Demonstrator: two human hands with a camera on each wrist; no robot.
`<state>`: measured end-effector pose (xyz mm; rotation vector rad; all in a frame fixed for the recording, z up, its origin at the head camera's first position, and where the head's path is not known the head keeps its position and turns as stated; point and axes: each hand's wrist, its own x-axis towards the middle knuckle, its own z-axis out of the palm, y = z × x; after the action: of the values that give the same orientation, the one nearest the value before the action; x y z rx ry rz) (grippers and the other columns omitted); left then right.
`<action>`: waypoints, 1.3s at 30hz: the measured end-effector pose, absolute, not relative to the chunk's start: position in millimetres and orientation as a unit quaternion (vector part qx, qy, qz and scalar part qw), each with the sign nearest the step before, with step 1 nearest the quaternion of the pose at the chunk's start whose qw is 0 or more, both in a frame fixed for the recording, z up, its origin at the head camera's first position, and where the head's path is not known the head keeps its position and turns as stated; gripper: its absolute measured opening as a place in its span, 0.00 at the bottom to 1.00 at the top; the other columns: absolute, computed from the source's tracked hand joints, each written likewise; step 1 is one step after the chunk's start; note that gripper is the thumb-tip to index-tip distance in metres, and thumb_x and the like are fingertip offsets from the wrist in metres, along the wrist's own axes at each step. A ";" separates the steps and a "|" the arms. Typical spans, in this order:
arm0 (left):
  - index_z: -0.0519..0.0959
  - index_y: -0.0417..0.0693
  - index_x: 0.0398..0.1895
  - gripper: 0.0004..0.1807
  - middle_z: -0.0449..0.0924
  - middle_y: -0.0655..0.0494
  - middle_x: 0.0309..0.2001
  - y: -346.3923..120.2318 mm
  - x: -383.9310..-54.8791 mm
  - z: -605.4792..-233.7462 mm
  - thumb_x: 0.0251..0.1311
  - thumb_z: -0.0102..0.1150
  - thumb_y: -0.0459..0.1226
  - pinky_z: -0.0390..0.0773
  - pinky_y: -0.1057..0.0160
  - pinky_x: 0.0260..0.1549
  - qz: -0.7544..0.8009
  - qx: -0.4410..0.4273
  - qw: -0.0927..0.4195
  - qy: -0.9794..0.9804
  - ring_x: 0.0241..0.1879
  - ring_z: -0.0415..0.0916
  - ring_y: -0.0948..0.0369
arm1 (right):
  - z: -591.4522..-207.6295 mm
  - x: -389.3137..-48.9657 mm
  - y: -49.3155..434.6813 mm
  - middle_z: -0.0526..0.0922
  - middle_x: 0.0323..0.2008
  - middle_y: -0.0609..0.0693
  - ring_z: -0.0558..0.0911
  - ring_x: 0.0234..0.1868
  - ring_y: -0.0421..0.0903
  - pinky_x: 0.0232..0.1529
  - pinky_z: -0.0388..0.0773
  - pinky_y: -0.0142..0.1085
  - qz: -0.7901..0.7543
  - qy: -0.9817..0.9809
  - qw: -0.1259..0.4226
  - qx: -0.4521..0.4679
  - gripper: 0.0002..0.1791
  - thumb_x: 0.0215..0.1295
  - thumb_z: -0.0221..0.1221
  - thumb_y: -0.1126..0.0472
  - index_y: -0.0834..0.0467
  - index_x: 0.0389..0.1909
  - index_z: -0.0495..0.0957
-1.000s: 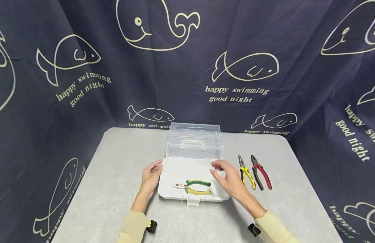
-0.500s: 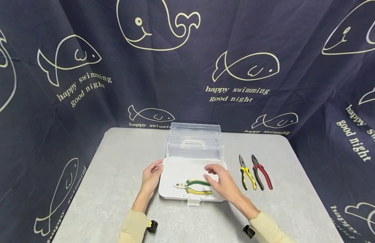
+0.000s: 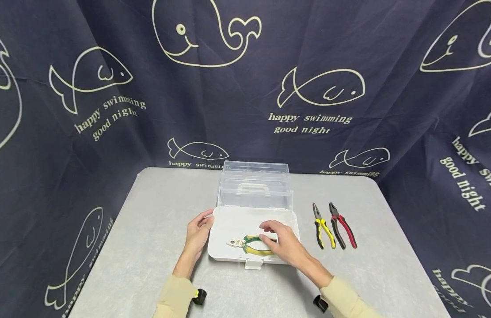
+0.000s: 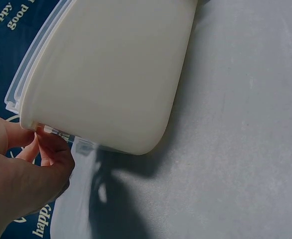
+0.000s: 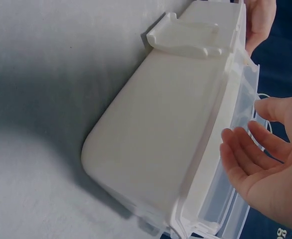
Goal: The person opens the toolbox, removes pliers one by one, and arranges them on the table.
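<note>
A white plastic toolbox point(image 3: 229, 221) stands with its clear lid point(image 3: 255, 198) raised at the back. Inside lies a pair of pliers point(image 3: 251, 251) with green and yellow handles, its jaws toward the left. My left hand point(image 3: 198, 232) is at the box's left side; in the left wrist view its thumb and fingers pinch the rim. Over the handle ends of the pliers hovers my right hand point(image 3: 285, 243), hiding them partly. In the right wrist view the right hand point(image 5: 270, 159) has its fingers loosely bent, with nothing between them.
To the right of the box, yellow-and-black long-nose pliers point(image 3: 324, 229) and red-and-black pliers point(image 3: 342, 227) lie side by side on the grey table point(image 3: 388, 256). A latch point(image 3: 253, 264) sticks out from the box front. A dark blue printed curtain point(image 3: 245, 101) stands behind.
My right hand has moved left and toward me, from the box's right edge to above the pliers' handles. The left hand, box and tools have stayed in place.
</note>
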<state>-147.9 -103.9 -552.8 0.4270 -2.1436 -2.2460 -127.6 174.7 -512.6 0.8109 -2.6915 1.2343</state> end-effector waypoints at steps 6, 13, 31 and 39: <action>0.77 0.33 0.64 0.19 0.82 0.40 0.50 -105.6 -152.5 -566.2 0.73 0.57 0.31 0.78 0.70 0.40 -0.716 0.140 0.006 -0.684 0.45 0.77 0.63 | -516.5 -126.0 170.1 0.85 0.49 0.60 0.84 0.49 0.57 0.52 0.81 0.50 0.392 -0.882 -0.005 0.261 0.14 0.68 0.65 0.67 0.66 0.53 0.81; 0.76 0.30 0.63 0.19 0.82 0.38 0.49 -102.9 -144.9 -543.4 0.72 0.57 0.29 0.78 0.69 0.40 -0.715 0.134 0.003 -0.686 0.43 0.77 0.62 | -521.1 -126.5 166.5 0.85 0.49 0.59 0.83 0.51 0.60 0.54 0.80 0.52 0.382 -0.885 -0.019 0.266 0.15 0.68 0.64 0.66 0.68 0.53 0.80; 0.76 0.30 0.63 0.19 0.81 0.35 0.52 -100.5 -138.0 -527.5 0.72 0.57 0.29 0.78 0.68 0.44 -0.712 0.134 0.000 -0.689 0.45 0.76 0.62 | -532.9 -133.1 156.2 0.83 0.51 0.63 0.82 0.53 0.60 0.57 0.77 0.55 0.356 -0.896 -0.061 0.258 0.20 0.65 0.64 0.67 0.70 0.56 0.78; 0.76 0.31 0.64 0.19 0.81 0.37 0.51 -100.6 -138.2 -528.2 0.72 0.56 0.29 0.78 0.68 0.43 -0.710 0.132 -0.003 -0.691 0.45 0.77 0.62 | -537.0 -137.2 154.5 0.83 0.49 0.64 0.81 0.53 0.61 0.57 0.76 0.54 0.340 -0.894 -0.078 0.282 0.22 0.63 0.65 0.68 0.72 0.56 0.77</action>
<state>-138.2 -100.6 -528.2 0.4157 -2.1761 -2.2360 -137.2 154.5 -537.0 0.9321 -2.9567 1.1260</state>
